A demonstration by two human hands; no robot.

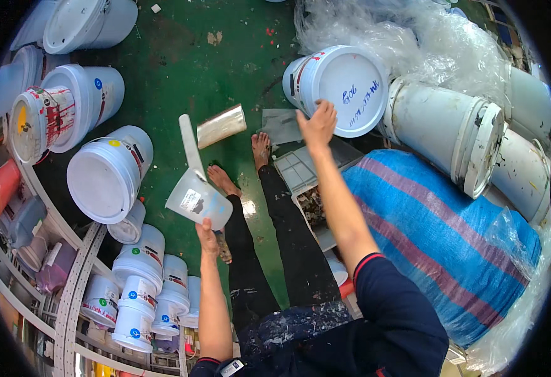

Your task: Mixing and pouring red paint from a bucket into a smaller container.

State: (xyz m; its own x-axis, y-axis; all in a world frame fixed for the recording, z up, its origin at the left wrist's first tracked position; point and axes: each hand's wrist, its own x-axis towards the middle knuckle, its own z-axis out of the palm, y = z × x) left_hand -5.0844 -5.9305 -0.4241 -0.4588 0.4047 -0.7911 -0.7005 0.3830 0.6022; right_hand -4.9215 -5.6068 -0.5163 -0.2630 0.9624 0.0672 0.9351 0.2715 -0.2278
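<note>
My left hand (208,239) is closed on the lower side of a small white plastic tub (193,200) with a label and bluish smears, held tilted above the floor. A long, flat white handle-like piece (190,144) rises from the tub's upper side; I cannot tell whether it is part of the tub or stands in it. My right hand (319,125) is stretched forward with its fingers apart and holds nothing. It is at the near left edge of a large white lidded bucket (351,91) with blue handwriting on its lid; whether it touches the lid is unclear.
A shiny beige cylinder (221,125) and a grey sheet (281,126) lie on the green floor (193,63). White buckets (102,191) line the left, beside a metal rack (68,301). At right are paint-stained buckets (442,122), a blue striped bundle (432,232) and clear plastic film (407,38).
</note>
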